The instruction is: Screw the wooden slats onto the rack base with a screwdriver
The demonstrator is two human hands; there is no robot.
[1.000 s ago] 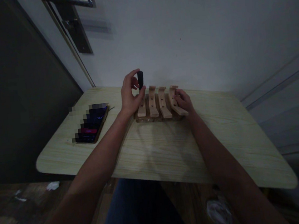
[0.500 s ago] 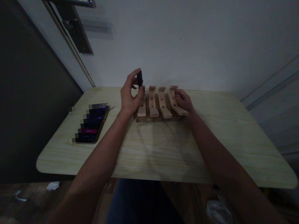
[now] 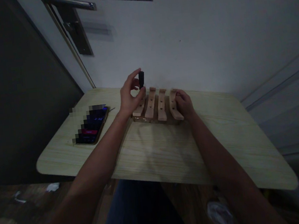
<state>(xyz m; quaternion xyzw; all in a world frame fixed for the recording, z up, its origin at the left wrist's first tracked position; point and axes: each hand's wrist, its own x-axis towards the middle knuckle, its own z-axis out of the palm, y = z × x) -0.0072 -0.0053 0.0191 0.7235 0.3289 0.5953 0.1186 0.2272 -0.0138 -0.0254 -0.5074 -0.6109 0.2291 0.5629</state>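
Observation:
My left hand [image 3: 129,99] pinches a short, upright black piece [image 3: 141,79] between thumb and forefinger, above the far end of the leftmost wooden hook-like piece [image 3: 140,109]. Several such pale pieces stand in a row, each with drilled holes and a bent-up far end; one near the middle [image 3: 161,105] leans slightly. Under them lies a brown base [image 3: 150,119], shiny at its front edge. My right hand [image 3: 185,103] is closed at the rightmost wooden piece [image 3: 174,105], fingers curled against its right side. Its fingertips are partly hidden.
The pale wood-grain table [image 3: 149,155] stands against a white door with a metal handle [image 3: 72,3]. On its left lies a phone [image 3: 93,125], partly pixelated, with a thin dark stick [image 3: 112,109] beside it. A clear plastic bag [image 3: 219,213] is on the floor.
The near ends of the wooden pieces have swung left, the rightmost one most clearly. The black piece has shifted slightly right and turned in my left hand. My right hand stays nearly in place.

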